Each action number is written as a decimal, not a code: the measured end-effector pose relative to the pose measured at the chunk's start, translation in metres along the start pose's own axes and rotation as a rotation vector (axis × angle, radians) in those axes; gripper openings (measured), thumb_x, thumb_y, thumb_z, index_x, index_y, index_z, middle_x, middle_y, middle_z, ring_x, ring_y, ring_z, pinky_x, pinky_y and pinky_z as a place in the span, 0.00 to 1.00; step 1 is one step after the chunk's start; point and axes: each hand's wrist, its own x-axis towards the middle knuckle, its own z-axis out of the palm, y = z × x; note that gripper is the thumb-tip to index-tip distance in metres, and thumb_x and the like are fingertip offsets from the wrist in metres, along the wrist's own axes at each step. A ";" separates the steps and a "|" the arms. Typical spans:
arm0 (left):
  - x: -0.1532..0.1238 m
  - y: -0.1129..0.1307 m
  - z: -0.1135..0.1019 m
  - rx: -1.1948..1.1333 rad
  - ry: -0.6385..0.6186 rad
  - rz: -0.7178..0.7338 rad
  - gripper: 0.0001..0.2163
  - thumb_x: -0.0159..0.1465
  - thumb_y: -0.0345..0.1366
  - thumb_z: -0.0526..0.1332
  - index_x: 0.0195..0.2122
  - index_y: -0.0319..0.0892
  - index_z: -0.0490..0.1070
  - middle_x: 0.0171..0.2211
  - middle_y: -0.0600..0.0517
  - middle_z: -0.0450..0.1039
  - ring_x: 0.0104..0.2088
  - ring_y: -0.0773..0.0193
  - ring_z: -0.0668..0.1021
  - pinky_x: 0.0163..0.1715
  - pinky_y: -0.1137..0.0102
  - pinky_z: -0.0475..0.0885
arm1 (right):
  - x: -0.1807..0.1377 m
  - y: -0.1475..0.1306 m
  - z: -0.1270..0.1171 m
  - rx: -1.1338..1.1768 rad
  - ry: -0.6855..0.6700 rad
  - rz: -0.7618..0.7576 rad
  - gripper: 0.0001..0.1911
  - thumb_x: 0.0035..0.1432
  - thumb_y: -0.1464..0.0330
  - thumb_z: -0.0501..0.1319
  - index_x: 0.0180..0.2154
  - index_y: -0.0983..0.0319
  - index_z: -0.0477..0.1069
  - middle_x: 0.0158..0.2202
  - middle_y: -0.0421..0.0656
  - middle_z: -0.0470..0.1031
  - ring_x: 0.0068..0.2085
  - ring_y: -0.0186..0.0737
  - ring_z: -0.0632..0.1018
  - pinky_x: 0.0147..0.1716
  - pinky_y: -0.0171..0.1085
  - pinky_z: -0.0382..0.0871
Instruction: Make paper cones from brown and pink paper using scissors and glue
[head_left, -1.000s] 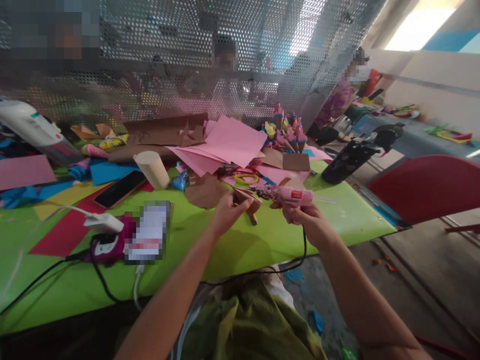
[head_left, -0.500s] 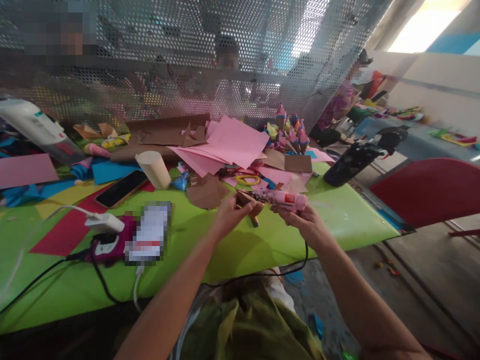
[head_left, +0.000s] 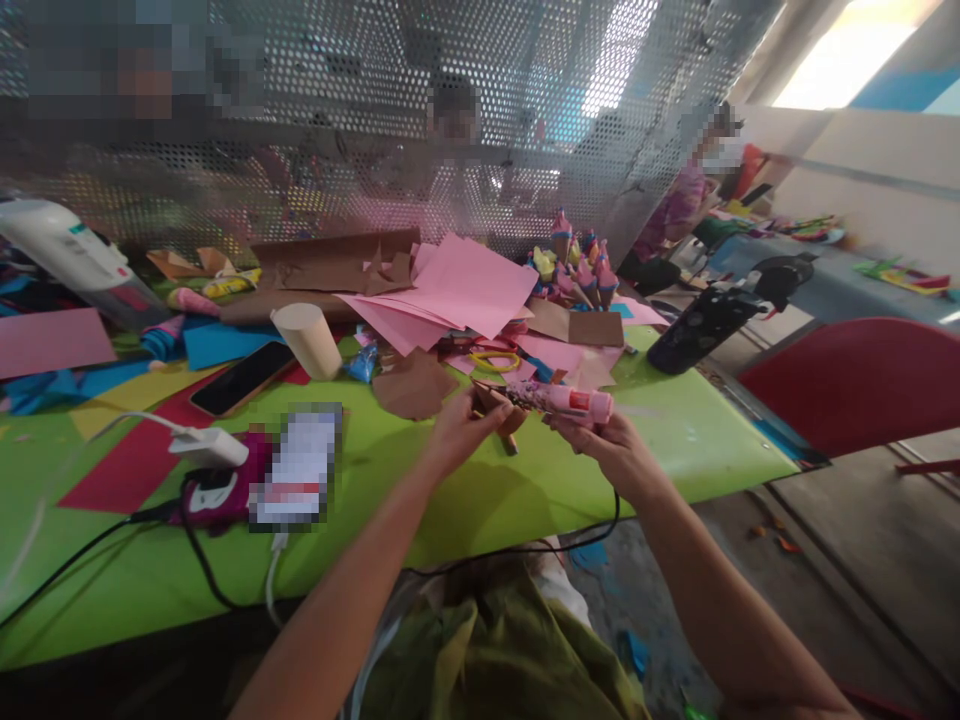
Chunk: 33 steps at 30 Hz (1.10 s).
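Note:
My right hand (head_left: pixel 611 448) is closed around a pink glue gun (head_left: pixel 564 399) whose nozzle points left. Its black cord (head_left: pixel 600 525) hangs from my hand over the table edge. My left hand (head_left: pixel 455 430) pinches a small brown paper cone (head_left: pixel 496 402) right at the gun's tip. Both hands hover just above the green table (head_left: pixel 540 475) near its front edge. A brown paper piece (head_left: pixel 414 384) lies just behind my left hand.
Pink sheets (head_left: pixel 457 285), brown card (head_left: pixel 330 258), a cream roll (head_left: pixel 307 339), a black phone (head_left: pixel 241 377) and a plugged-in power strip (head_left: pixel 214 478) crowd the table. Finished paper cones (head_left: pixel 576 265) stand at the back. A black bottle (head_left: pixel 709 313) lies right, beside a red chair (head_left: pixel 847 375). People sit behind the perforated screen (head_left: pixel 375 120).
My right hand has brought the glue gun left and slightly down, so its nozzle now meets the brown cone. My left hand has hardly moved.

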 end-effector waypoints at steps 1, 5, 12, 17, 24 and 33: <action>0.000 0.000 0.000 0.007 0.004 -0.003 0.13 0.58 0.42 0.68 0.40 0.41 0.75 0.35 0.48 0.80 0.33 0.62 0.77 0.31 0.70 0.70 | 0.000 0.000 0.000 -0.006 0.005 0.005 0.17 0.49 0.53 0.70 0.32 0.60 0.79 0.28 0.42 0.75 0.26 0.36 0.66 0.24 0.35 0.61; 0.000 0.001 -0.001 0.018 0.002 -0.015 0.15 0.58 0.41 0.68 0.44 0.41 0.76 0.36 0.48 0.80 0.32 0.62 0.77 0.30 0.70 0.70 | -0.002 -0.001 -0.002 -0.027 0.012 0.003 0.17 0.49 0.53 0.70 0.32 0.60 0.79 0.28 0.41 0.75 0.26 0.35 0.66 0.24 0.35 0.61; 0.000 0.003 -0.001 0.018 -0.008 -0.039 0.15 0.59 0.40 0.67 0.45 0.40 0.75 0.37 0.49 0.79 0.34 0.63 0.77 0.32 0.71 0.69 | -0.002 0.000 -0.002 -0.100 0.014 0.018 0.18 0.50 0.54 0.68 0.34 0.63 0.79 0.31 0.43 0.77 0.29 0.37 0.69 0.27 0.35 0.64; 0.000 0.000 -0.002 0.015 -0.007 -0.030 0.17 0.59 0.42 0.66 0.46 0.40 0.74 0.37 0.49 0.78 0.34 0.63 0.77 0.32 0.71 0.69 | -0.002 -0.001 -0.001 -0.134 0.017 -0.016 0.19 0.51 0.52 0.67 0.34 0.62 0.79 0.30 0.43 0.76 0.30 0.39 0.71 0.27 0.36 0.64; 0.000 0.001 -0.003 -0.080 -0.034 0.028 0.20 0.58 0.49 0.67 0.45 0.40 0.74 0.40 0.47 0.78 0.41 0.58 0.78 0.39 0.67 0.72 | -0.006 -0.001 -0.005 -0.172 0.025 -0.037 0.21 0.52 0.51 0.66 0.36 0.63 0.78 0.29 0.43 0.75 0.30 0.40 0.71 0.27 0.36 0.65; 0.001 0.002 -0.002 -0.161 -0.027 0.020 0.21 0.56 0.50 0.69 0.43 0.39 0.75 0.41 0.45 0.79 0.43 0.56 0.79 0.43 0.65 0.73 | -0.006 -0.001 -0.008 -0.233 0.015 -0.032 0.22 0.55 0.51 0.64 0.39 0.63 0.78 0.27 0.42 0.72 0.29 0.39 0.69 0.26 0.36 0.63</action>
